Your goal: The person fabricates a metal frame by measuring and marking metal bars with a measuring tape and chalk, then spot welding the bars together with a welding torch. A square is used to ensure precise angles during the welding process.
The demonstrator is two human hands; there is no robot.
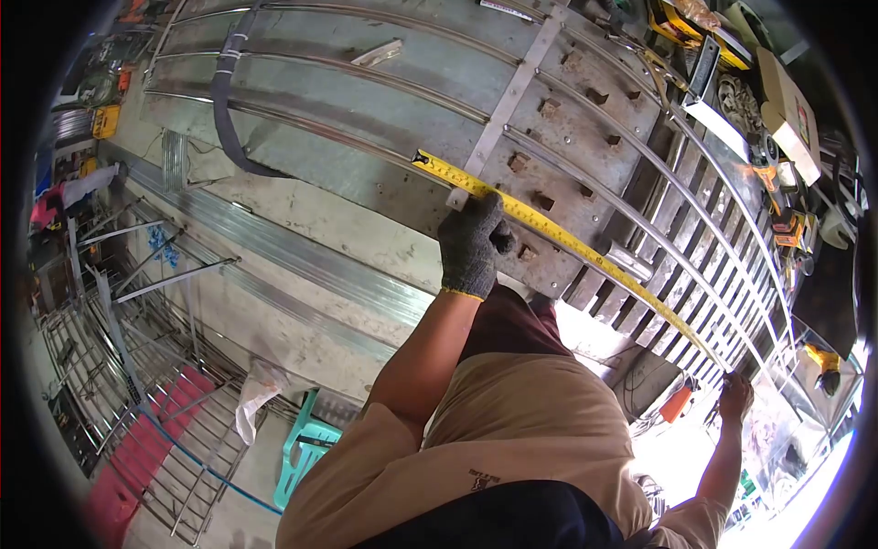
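- Nearest, at 6 o'clock, is the wearer's torso in a beige T-shirt (540, 412), with dark trousers (498, 331) just beyond its front.
- The left hand (471, 242), in a dark grey knit glove with a yellow cuff, is close to the middle of the view. Its fingers are curled and its fingertips touch the tape near the tip; whether they pinch it I cannot tell.
- The right hand (734, 395), bare, is just short of 4 o'clock, its fingers closed around the far part of the tape.
- The yellow tape measure blade (567, 240) stretches between the hands, its tip at 12 o'clock and its length slanting toward 4, over the bench's near edge.
- Beneath and beyond it, a steel bench plate (334, 163) bears long curved metal rods (402, 84), crossed at 1 o'clock by a flat metal bar (514, 101).
- A dark grey hose (221, 101) drapes over the rods at 10 o'clock.
- On the floor, a bundle of metal strips (274, 253) runs at 9 o'clock; a turquoise plastic stool (294, 457) stands at 7.
- At 8 o'clock are a white plastic bag (259, 398) and a red sheet (183, 393) under metal bars.
- Farther off, a cardboard box (788, 114) sits at 2 o'clock and a yellow power tool (826, 359) between 3 and 4.
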